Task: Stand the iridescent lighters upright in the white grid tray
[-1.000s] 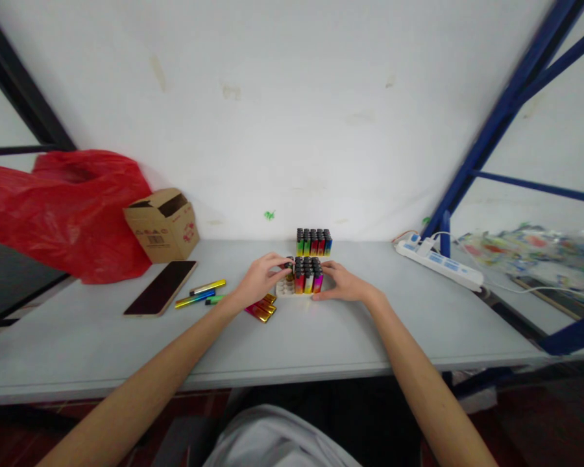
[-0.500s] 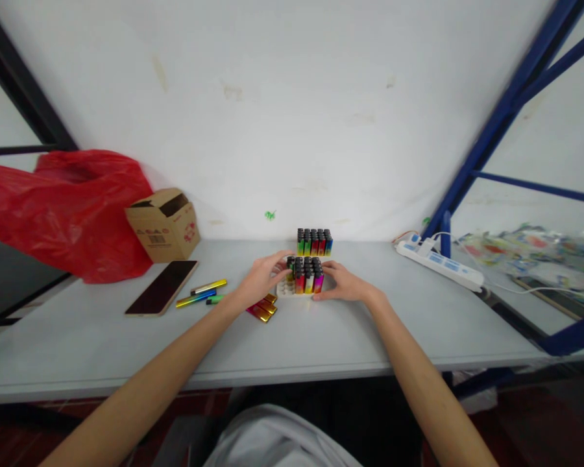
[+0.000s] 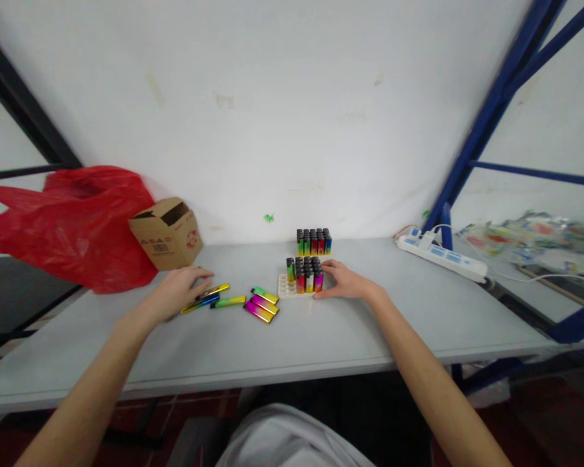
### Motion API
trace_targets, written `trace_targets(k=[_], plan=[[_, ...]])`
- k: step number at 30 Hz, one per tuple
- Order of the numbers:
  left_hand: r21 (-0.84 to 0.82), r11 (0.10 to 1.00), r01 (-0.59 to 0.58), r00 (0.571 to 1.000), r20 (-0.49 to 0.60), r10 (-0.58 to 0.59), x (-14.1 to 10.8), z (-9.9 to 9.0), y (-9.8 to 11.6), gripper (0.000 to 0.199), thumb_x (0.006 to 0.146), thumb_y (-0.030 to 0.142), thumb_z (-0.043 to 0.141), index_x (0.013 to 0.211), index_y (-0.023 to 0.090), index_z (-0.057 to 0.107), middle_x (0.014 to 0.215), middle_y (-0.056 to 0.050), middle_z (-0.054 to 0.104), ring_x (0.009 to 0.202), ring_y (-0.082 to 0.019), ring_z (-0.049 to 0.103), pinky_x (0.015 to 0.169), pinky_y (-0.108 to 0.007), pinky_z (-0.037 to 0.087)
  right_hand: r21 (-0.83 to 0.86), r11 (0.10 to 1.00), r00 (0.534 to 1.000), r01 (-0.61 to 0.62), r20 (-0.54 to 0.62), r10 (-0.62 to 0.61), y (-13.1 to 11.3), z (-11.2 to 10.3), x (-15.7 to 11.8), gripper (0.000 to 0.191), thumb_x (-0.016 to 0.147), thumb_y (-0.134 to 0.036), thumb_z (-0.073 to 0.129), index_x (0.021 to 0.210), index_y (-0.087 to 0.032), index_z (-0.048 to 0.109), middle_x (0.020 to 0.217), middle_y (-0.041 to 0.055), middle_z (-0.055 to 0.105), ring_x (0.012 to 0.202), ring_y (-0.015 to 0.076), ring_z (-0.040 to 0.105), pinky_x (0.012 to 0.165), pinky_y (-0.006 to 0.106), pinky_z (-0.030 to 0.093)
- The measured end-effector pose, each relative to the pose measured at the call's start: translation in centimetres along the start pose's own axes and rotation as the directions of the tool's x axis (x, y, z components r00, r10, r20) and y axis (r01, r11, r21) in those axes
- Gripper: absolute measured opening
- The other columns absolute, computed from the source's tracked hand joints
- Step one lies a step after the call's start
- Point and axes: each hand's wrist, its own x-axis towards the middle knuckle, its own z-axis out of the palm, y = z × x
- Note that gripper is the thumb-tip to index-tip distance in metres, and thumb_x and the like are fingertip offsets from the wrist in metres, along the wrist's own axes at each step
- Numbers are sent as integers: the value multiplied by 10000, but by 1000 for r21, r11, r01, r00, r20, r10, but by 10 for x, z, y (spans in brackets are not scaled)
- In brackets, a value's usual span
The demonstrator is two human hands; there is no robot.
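Observation:
A white tray (image 3: 287, 287) with round holes bears several upright lighters (image 3: 310, 277), and a green one (image 3: 291, 269) stands at its back left. My right hand (image 3: 339, 281) rests at the tray's right side, thumb and fingers apart around its end. Over at the left, my left hand (image 3: 187, 288) is at a gold lighter (image 3: 219, 289), fingers curved and touching its dark end. Near it lie a blue-yellow lighter (image 3: 199, 303) and a green-yellow one (image 3: 230, 301). Several pink, green and yellow lighters (image 3: 263, 305) lie flat left of the tray.
Behind the tray stands another block of upright lighters (image 3: 314, 243). A cardboard box (image 3: 168, 237) and a red plastic bag (image 3: 78, 227) are at the left. On the right sits a white power strip (image 3: 440, 256) with cables, beside a blue metal frame (image 3: 481, 130).
My left hand has left the green lighter at the tray and moved left to the loose lighters, now covering the phone. My right hand stays at the tray. The view has shifted slightly.

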Motion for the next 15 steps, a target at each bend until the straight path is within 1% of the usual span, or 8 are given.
trace_targets(k=[3, 5, 7, 10, 12, 14, 15], plan=[[21, 1000, 18, 999, 40, -19, -14, -4, -24, 360, 698, 593, 667, 796, 259, 756, 960, -116, 773, 943, -357, 679, 867, -404, 512, -6, 1000, 1000, -1, 0, 1, 1, 0, 0, 831, 715, -636, 806, 1348, -132, 613, 1368, 184, 559, 1273, 341, 539, 1137, 495, 410], [9, 1000, 14, 998, 63, -15, -20, -1, -31, 369, 708, 612, 665, 824, 275, 759, 970, -83, 778, 954, -332, 670, 878, -391, 500, -9, 1000, 1000, 1, 2, -1, 1, 1, 0, 837, 713, -644, 803, 1347, -132, 614, 1365, 183, 559, 1281, 340, 533, 1140, 491, 407], [-1, 1000, 5, 998, 62, -5, -23, 2, -33, 378, 717, 635, 666, 809, 278, 750, 928, -52, 774, 918, -305, 663, 850, -370, 496, -8, 1000, 1000, 9, 0, -9, 2, 1, 0, 838, 714, -653, 798, 1350, -139, 612, 1363, 177, 562, 1284, 337, 532, 1141, 486, 406], [-17, 1000, 20, 1000, -12, -21, -24, 1, -27, 401, 701, 662, 694, 789, 272, 726, 858, -17, 748, 846, -278, 653, 767, -333, 501, 1, 1000, 1000, 10, -12, -10, 3, 1, 0, 834, 708, -666, 795, 1347, -160, 617, 1367, 170, 561, 1281, 340, 534, 1135, 493, 410], [-90, 994, 64, 994, -83, -72, -22, -2, -17, 412, 699, 653, 724, 845, 267, 719, 906, -6, 755, 888, -272, 662, 773, -322, 511, 5, 1000, 1000, 7, -14, -6, 3, 2, 0, 841, 704, -672, 793, 1347, -159, 617, 1369, 172, 559, 1283, 342, 531, 1135, 493, 410], [-282, 952, 118, 980, -121, -157, -16, -3, -3, 428, 712, 617, 754, 908, 243, 689, 986, -21, 767, 960, -261, 672, 820, -323, 524, 7, 1000, 1000, 7, -16, -6, 3, 3, 0, 846, 707, -675, 788, 1353, -158, 612, 1372, 172, 556, 1286, 340, 529, 1139, 489, 407], [-418, 899, 133, 972, -123, -201, -12, -3, 5, 432, 729, 594, 758, 930, 226, 656, 1007, -39, 769, 975, -248, 677, 841, -329, 530, 9, 1000, 1000, 7, -17, -7, 3, 3, 0, 844, 709, -673, 787, 1355, -160, 611, 1374, 171, 555, 1286, 340, 530, 1140, 489, 407]])
